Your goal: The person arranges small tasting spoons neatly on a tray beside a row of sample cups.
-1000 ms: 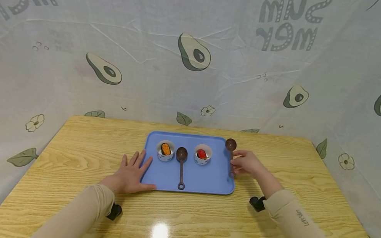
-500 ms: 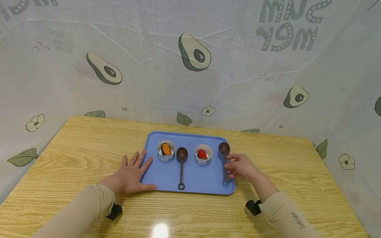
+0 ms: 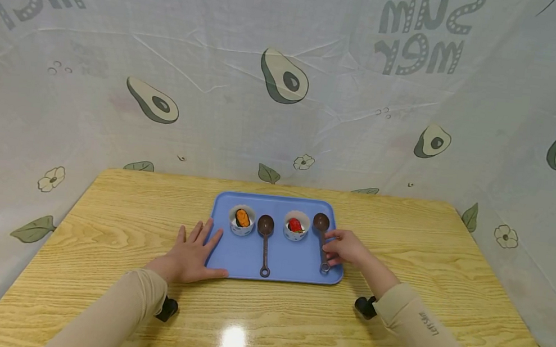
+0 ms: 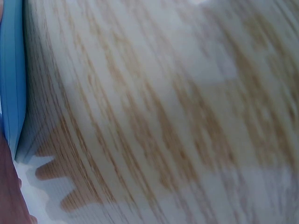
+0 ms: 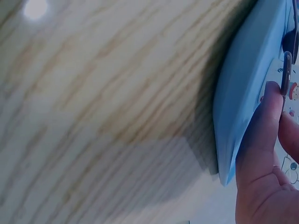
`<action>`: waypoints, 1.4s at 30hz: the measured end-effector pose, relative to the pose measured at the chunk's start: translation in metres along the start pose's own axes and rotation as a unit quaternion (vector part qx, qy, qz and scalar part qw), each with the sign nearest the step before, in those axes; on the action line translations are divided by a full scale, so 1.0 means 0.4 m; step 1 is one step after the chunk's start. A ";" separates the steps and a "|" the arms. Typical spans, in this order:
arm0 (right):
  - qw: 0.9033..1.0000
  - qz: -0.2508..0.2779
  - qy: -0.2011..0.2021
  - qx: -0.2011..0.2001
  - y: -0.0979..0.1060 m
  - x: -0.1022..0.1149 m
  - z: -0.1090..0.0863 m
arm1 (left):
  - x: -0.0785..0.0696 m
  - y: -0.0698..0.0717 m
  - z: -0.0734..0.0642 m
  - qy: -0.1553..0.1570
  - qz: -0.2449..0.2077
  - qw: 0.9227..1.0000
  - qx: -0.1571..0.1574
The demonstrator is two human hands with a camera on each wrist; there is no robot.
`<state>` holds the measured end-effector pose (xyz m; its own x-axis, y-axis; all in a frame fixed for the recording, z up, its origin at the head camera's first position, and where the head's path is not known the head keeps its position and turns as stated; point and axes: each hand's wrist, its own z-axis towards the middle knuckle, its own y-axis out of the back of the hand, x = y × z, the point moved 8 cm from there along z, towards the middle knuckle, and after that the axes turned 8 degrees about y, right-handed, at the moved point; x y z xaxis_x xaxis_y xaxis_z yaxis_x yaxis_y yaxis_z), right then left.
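A blue tray [image 3: 293, 268] lies on the wooden table. My left hand [image 3: 189, 256] rests at its left edge, fingers spread and straight. At the tray's right side my right hand [image 3: 346, 248] pinches the handle of a brown spoon [image 3: 321, 222], whose round bowl points to the back. In the right wrist view the thumb and a finger [image 5: 266, 126] hold the handle near its looped end [image 5: 287, 77]. A second brown spoon [image 3: 265, 248] lies mid-tray. Left of it stands a small white cup [image 3: 241, 230] with an orange-topped sushi piece [image 3: 242, 218]; right of it, another cup [image 3: 295, 236] holds a red-topped piece [image 3: 295, 225].
The light wooden table [image 3: 262, 319] extends in front of the tray and to both sides. Behind it hangs a pale curtain [image 3: 211, 132] printed with avocados. Black wrist cameras [image 3: 167, 309] sit under both wrists.
My right hand has brought the brown spoon from over the tray's right edge leftward and toward me, inside the tray's right side. My left hand has stayed in place.
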<state>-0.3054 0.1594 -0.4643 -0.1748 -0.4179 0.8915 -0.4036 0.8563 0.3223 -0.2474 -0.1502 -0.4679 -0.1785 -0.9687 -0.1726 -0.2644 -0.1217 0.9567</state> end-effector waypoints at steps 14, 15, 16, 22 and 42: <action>1.000 -0.014 -0.012 -0.006 -0.017 -0.012 0.000 | 0.005 -0.007 0.004 -0.001 -0.005 1.000 -0.001; 1.000 -0.015 -0.012 -0.004 -0.018 -0.012 0.000 | 0.006 -0.008 0.005 0.000 -0.007 1.000 -0.001; 1.000 -0.018 -0.012 -0.002 -0.020 -0.012 0.000 | 0.007 -0.010 0.006 0.000 -0.008 1.000 -0.002; 1.000 -0.024 -0.012 -0.005 -0.023 -0.017 0.003 | 0.006 -0.008 0.006 0.001 -0.008 1.000 -0.003; 0.999 -0.051 0.019 -0.001 -0.029 -0.006 -0.002 | -0.001 0.002 0.000 0.000 0.004 1.000 -0.005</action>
<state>-0.2997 0.1508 -0.4701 -0.0996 -0.4911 0.8654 -0.4159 0.8106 0.4121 -0.2477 -0.1501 -0.4670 -0.1808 -0.9696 -0.1650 -0.2532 -0.1162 0.9604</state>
